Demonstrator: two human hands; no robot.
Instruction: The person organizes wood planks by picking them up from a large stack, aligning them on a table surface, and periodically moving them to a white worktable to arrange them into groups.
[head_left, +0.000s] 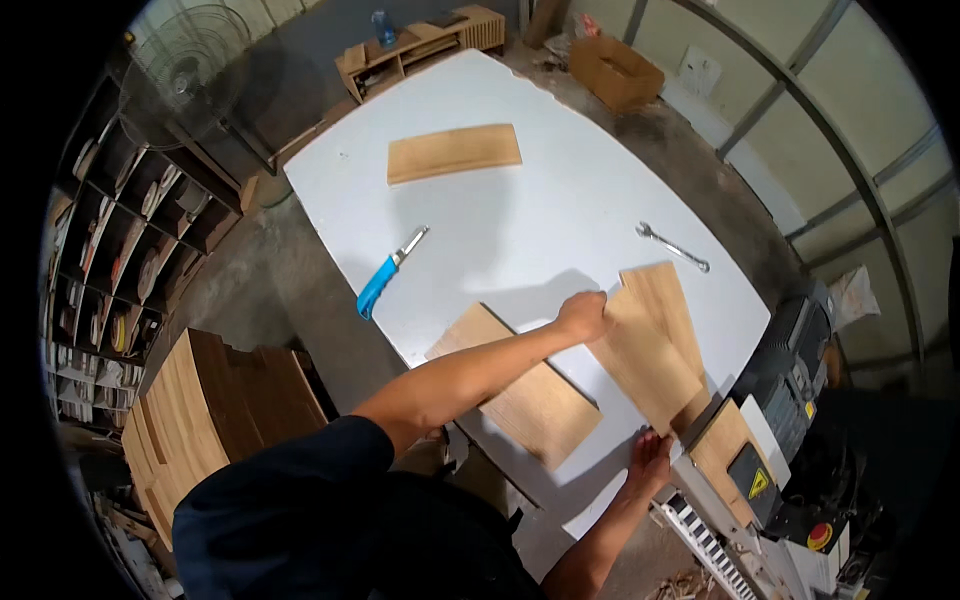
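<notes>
A light wooden board (645,362) is held at a slant over the right part of the white table. At its far left corner my left hand (583,318) is closed, the fingertips partly hidden. My right hand (652,458) is turned up at the board's near end, fingers touching its edge. Partly beneath this piece lies another wooden board (662,290). Below my left forearm rests a wider wooden board (545,412), partly covered by the arm.
The white table (480,240) bears a far wooden board (455,153), a blue-handled utility knife (385,278) and a wrench (672,247). A machine (745,470) adjoins its right near edge. Stacked wood (190,420) stands left, by shelving (120,240) and a fan (185,80).
</notes>
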